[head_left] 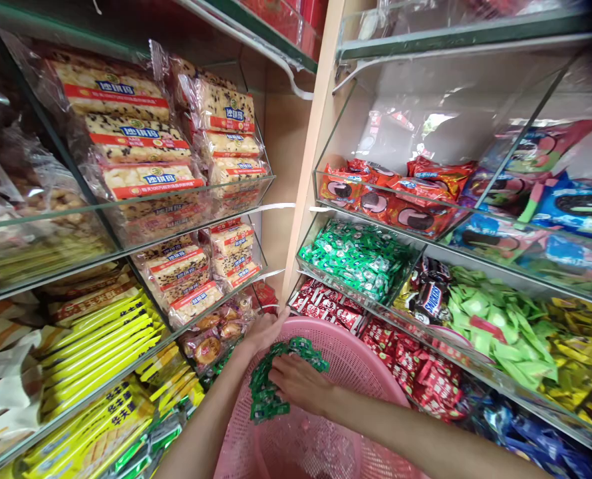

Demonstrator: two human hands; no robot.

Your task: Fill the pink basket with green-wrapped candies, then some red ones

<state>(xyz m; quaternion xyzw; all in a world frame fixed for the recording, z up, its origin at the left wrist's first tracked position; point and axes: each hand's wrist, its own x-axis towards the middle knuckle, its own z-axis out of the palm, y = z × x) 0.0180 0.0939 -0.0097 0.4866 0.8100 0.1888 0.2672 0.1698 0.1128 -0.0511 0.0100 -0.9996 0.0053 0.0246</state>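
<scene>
A pink perforated plastic basket (370,362) stands tilted below the shelf corner. My left hand (263,332) is at its far left rim, thumb side up, closed on the edge; most of its fingers are hidden. Inside the basket, green-wrapped candies (266,382) lie heaped against the far left wall. My right hand (300,382) reaches in from the right, its fingers curled into these candies, with the fingertips out of sight among the wrappers.
Glass-fronted shelves close in on both sides. A bin of similar green candies (358,253) is beyond the basket, above red-wrapped sweets (326,303). Packaged pastries (156,176) and yellow packets (106,339) fill the left side. A wooden post (308,153) marks the corner.
</scene>
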